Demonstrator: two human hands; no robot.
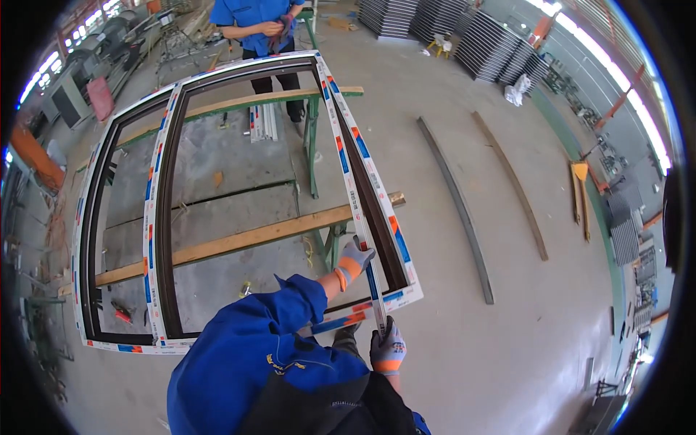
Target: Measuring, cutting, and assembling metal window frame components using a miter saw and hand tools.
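Big window frame (pixel 239 196) lies flat across two wooden beams (pixel 239 243) on green trestles (pixel 313 145) — white protective film wraps its outer faces, dotted with small blue and orange-red printed patches, dark profile inside. Near its right front corner a loose narrow strip (pixel 374 290) with the same film stands up from the frame. The left hand (pixel 355 259), in a grey-and-orange glove, is closed around the upper part; the right hand (pixel 388 349) grips the lower end. Around it — stacks of dark panels (pixel 464 36) at the back, long bars (pixel 458 203) on the concrete floor, another person (pixel 257 25) in blue beyond the frame's far end.
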